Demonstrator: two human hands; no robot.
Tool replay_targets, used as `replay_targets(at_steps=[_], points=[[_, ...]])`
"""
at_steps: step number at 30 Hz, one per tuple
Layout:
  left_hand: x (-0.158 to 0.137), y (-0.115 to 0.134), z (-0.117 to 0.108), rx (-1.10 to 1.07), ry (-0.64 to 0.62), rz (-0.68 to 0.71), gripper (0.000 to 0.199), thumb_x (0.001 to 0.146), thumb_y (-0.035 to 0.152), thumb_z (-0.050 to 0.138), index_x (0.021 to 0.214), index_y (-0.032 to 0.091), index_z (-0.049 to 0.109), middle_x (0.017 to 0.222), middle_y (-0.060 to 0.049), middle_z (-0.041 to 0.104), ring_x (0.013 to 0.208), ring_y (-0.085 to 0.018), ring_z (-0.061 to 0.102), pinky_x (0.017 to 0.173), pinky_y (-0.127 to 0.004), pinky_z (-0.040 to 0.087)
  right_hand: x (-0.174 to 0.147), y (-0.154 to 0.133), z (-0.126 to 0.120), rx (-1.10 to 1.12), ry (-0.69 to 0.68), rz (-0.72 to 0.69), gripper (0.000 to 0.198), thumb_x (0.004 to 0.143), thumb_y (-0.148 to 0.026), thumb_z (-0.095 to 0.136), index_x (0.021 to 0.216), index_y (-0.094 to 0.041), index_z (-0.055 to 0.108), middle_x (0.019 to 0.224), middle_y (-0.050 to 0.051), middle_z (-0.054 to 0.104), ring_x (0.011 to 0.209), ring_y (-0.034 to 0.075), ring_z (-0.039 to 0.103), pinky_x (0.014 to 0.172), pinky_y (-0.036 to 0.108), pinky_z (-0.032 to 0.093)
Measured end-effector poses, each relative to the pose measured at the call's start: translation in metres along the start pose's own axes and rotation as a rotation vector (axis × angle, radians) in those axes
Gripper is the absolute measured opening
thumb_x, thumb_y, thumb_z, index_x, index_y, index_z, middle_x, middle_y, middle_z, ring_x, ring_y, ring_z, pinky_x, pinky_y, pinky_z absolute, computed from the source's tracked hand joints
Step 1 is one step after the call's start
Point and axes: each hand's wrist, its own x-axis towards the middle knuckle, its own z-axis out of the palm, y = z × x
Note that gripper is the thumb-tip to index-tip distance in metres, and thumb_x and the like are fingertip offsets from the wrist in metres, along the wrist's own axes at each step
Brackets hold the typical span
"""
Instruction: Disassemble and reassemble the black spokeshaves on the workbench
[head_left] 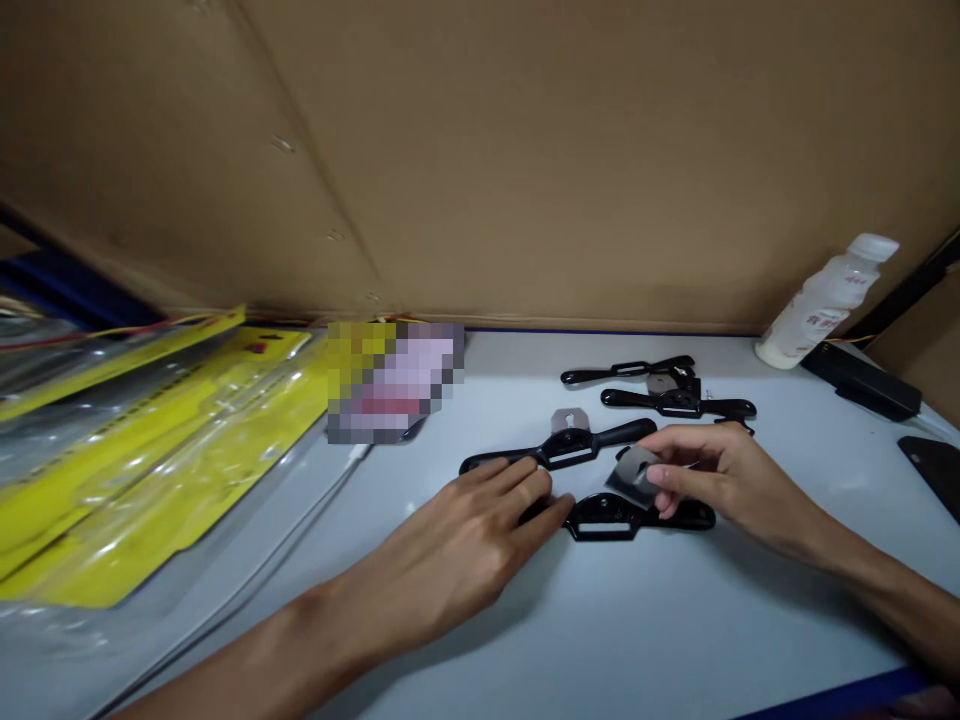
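Observation:
My right hand (701,475) pinches a flat grey metal blade (630,472) with a slot in it, tilted just above the nearest black spokeshave (604,512). That spokeshave lies across the table, its left handle under my left hand (487,520), whose thumb and fingers close over it. The fingertips of my left hand also lie by the left end of another spokeshave (566,445). Behind that one a loose blade (570,420) stands out. Two more spokeshaves, one at the rear (628,370) and one in front of it (679,402), lie farther back with small parts among them.
Yellow cards in clear plastic packaging (217,450) cover the left side. A phone-like device (405,385), blurred out, sits beside them with a white cable (300,520). A white bottle (825,300) and a black object (862,385) stand at the back right. A cardboard wall (525,170) rises behind.

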Motion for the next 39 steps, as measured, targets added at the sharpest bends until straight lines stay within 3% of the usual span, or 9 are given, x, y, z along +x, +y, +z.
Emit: replay_targets(at_steps=[4, 7, 11, 16, 25, 31, 34, 39], points=[[0.002, 0.003, -0.001, -0.014, -0.02, 0.01, 0.015, 0.102, 0.02, 0.058, 0.115, 0.015, 0.065, 0.093, -0.005, 0.063, 0.083, -0.025, 0.058, 0.071, -0.038, 0.046, 0.002, 0.012, 0.013, 0.042, 0.04, -0.018, 0.023, 0.084, -0.032, 0.072, 0.103, -0.019, 0.073, 0.077, -0.002, 0.062, 0.059, 0.012, 0.063, 0.06, 0.028, 0.054], [0.003, 0.005, -0.002, -0.009, -0.041, 0.004, 0.02, 0.098, 0.014, 0.061, 0.118, 0.015, 0.064, 0.093, -0.005, 0.062, 0.082, -0.024, 0.057, 0.07, -0.037, 0.044, 0.003, 0.018, 0.018, 0.064, 0.032, -0.02, 0.022, 0.082, -0.029, 0.072, 0.102, -0.019, 0.072, 0.076, -0.004, 0.059, 0.057, 0.01, 0.06, 0.059, 0.027, 0.051], [0.004, 0.006, -0.006, 0.012, -0.055, 0.004, 0.023, 0.097, 0.007, 0.056, 0.117, 0.014, 0.065, 0.091, -0.004, 0.063, 0.079, -0.024, 0.056, 0.069, -0.036, 0.044, 0.001, 0.018, 0.022, 0.03, -0.001, -0.025, 0.014, 0.083, -0.029, 0.071, 0.093, -0.02, 0.07, 0.074, -0.003, 0.062, 0.061, 0.011, 0.056, 0.058, 0.026, 0.047], [0.004, 0.007, -0.01, 0.071, -0.012, 0.076, 0.022, 0.098, 0.005, 0.05, 0.113, 0.01, 0.065, 0.087, -0.004, 0.064, 0.077, -0.023, 0.056, 0.067, -0.036, 0.042, 0.0, 0.02, 0.025, -0.164, 0.097, -0.115, 0.008, 0.087, -0.028, 0.066, 0.086, -0.021, 0.069, 0.072, -0.001, 0.067, 0.068, 0.015, 0.058, 0.066, 0.029, 0.044], [0.003, 0.007, -0.004, 0.074, 0.052, 0.075, 0.029, 0.1, 0.002, 0.041, 0.113, 0.01, 0.066, 0.088, -0.006, 0.066, 0.079, -0.023, 0.057, 0.067, -0.035, 0.043, -0.001, 0.017, 0.029, 0.052, 0.089, -0.026, 0.015, 0.084, -0.034, 0.072, 0.084, -0.021, 0.064, 0.074, 0.0, 0.07, 0.069, 0.015, 0.062, 0.064, 0.029, 0.046], [0.003, 0.007, -0.005, 0.073, 0.047, 0.068, 0.031, 0.1, 0.002, 0.04, 0.113, 0.01, 0.067, 0.089, -0.006, 0.067, 0.081, -0.022, 0.06, 0.069, -0.035, 0.045, -0.003, 0.017, 0.033, 0.034, 0.058, -0.007, 0.011, 0.083, -0.026, 0.072, 0.079, -0.021, 0.063, 0.073, -0.002, 0.066, 0.07, 0.014, 0.06, 0.065, 0.027, 0.044], [0.003, 0.008, -0.007, 0.058, 0.042, 0.066, 0.03, 0.099, 0.002, 0.042, 0.112, 0.011, 0.067, 0.089, -0.005, 0.068, 0.08, -0.022, 0.06, 0.068, -0.034, 0.046, -0.004, 0.02, 0.034, -0.078, 0.046, -0.044, 0.009, 0.084, -0.022, 0.071, 0.078, -0.021, 0.064, 0.072, -0.003, 0.063, 0.068, 0.013, 0.056, 0.063, 0.027, 0.043], [0.002, 0.01, -0.005, -0.021, 0.03, 0.033, 0.023, 0.098, 0.006, 0.049, 0.109, 0.013, 0.067, 0.086, -0.004, 0.064, 0.076, -0.021, 0.058, 0.065, -0.033, 0.046, -0.01, 0.023, 0.035, -0.443, 0.085, -0.257, 0.01, 0.092, -0.015, 0.064, 0.084, -0.02, 0.061, 0.081, -0.001, 0.062, 0.072, 0.014, 0.055, 0.066, 0.029, 0.042]])
